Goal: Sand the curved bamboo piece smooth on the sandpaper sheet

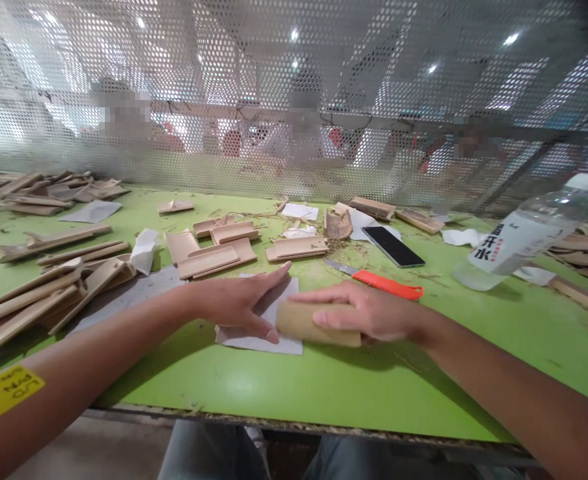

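Observation:
My left hand [241, 300] lies flat on a whitish sheet of paper [274, 345], its fingers stretched out and the thumb apart. Just to its right, my right hand [369, 310] grips a tan, slightly curved piece of bamboo [299, 323], with the thumb on its near side. The piece is smeared by motion, and its left end is close to the left thumb and over the paper's right edge. Behind my right hand lies a utility knife [389, 283] with an orange handle, its blade pointing left.
Curved bamboo pieces [219, 257] lie beyond my hands, and larger piles [29, 293] fill the left. A black phone [394, 245] and a tilted water bottle [529, 230] are at the right. A perforated metal screen [294, 153] borders the green table's [324, 400] back, with people behind it.

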The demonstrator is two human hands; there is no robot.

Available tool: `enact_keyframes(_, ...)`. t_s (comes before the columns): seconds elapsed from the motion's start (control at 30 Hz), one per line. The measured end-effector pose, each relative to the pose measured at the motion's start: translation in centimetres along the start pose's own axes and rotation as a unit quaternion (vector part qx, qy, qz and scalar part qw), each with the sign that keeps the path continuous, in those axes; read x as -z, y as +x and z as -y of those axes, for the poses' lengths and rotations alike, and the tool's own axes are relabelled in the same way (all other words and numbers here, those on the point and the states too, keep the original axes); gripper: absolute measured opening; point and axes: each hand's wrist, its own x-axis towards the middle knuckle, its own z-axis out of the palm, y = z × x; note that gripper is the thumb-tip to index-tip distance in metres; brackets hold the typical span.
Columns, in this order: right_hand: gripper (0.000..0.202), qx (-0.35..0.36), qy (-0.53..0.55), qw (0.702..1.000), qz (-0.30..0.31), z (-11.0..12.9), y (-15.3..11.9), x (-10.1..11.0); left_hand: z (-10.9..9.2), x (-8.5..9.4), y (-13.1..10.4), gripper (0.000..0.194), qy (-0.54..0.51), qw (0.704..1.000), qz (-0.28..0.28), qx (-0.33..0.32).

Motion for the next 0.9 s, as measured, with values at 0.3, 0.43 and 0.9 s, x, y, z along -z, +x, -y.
enact_keyframes(0.3,0.058,0.029,-0.006,0.998,-0.053,-0.37,0.27,-0.13,-0.17,0.22,-0.06,0.132,0.009,1.000,0.002,-0.001)
enact_keyframes(0.43,0.056,0.039,-0.030,0.998,-0.034,-0.27,0.09,-0.26,-0.05,0.14,0.03,0.129,0.011,1.000,0.001,-0.006)
enact_keyframes(0.9,0.058,0.047,-0.032,0.993,-0.103,-0.52,0.24,0.10,-0.07,0.40,-0.05,0.128,0.019,1.000,-0.003,0.001)
